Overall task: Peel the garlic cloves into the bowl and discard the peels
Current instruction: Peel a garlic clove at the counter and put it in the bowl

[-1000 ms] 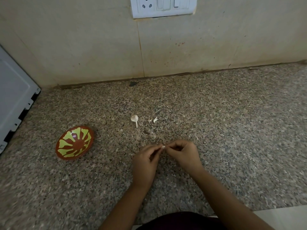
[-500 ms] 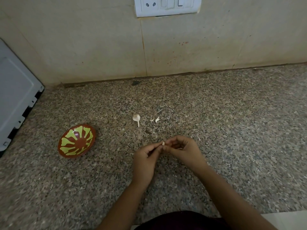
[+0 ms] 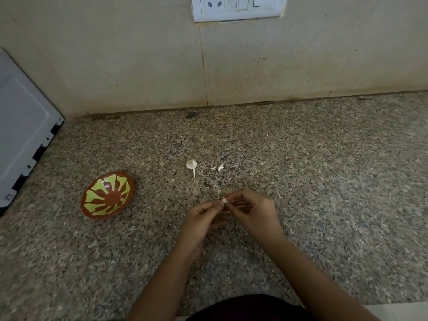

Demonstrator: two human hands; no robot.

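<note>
Change since the earlier frame: slight. Both hands stay at the near middle of the table, the clove still between them; bowl and scraps unmoved.

- Hands, two. Left hand (image 3: 201, 218) and right hand (image 3: 254, 212) meet fingertip to fingertip; each grip is narrow and pinches the one garlic clove (image 3: 224, 200), which is mostly hidden by the fingers.
- Bowl (image 3: 107, 195), one: red-brown with yellow-green pattern, left of the hands, towards the table's left edge.
- Stalked garlic piece (image 3: 191, 165), one: beyond the hands, mid-table (image 3: 324, 181).
- Peel scraps, two: (image 3: 213, 168) and (image 3: 221, 167), just right of that piece; smaller flecks nearby are too faint to count.
- Dark speck (image 3: 191, 114), one: at the table's far edge, unidentifiable.
- White appliance (image 3: 23, 126): far left, cut off.
- Switch plate (image 3: 238, 8): on the wall, cut off above.
</note>
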